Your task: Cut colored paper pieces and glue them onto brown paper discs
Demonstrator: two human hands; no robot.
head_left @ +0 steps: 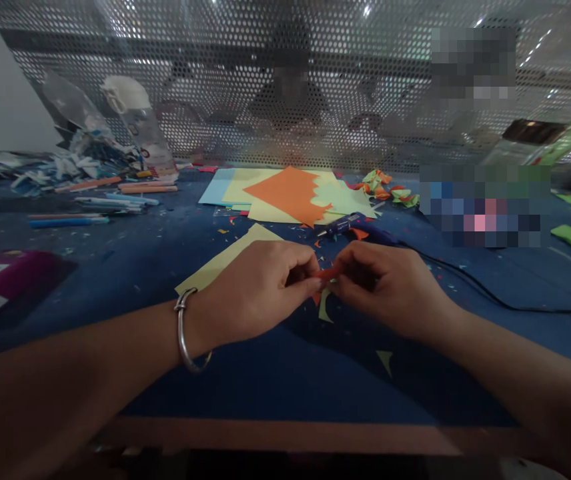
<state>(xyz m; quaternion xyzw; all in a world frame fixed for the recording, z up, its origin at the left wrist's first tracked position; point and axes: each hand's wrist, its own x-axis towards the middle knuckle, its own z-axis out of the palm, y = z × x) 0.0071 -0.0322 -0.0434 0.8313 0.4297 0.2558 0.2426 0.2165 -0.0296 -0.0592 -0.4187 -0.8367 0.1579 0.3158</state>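
Between my two hands is a small piece of orange paper [327, 274], pinched at both ends and held just above the table. My left hand [270, 283], with a silver bangle [183, 330] at its wrist, grips the paper's left end with thumb and fingers. At the right end, the thumb and fingertips of my right hand [388, 277] are closed on it. Most of the piece is hidden by my fingers. Under my left hand lies a pale yellow sheet [223, 259]. Pale green paper scraps [324, 308] lie below my fingertips.
Coloured sheets with an orange one [283, 193] on top lie at the back. A dark blue pen-like tool [340, 225] lies before them; a black cable [470, 277] runs right. Rolled paper sticks [93, 219], a bottle [140, 127] and a purple power strip [8, 283] are left. Crumpled paper [380, 187] lies back right.
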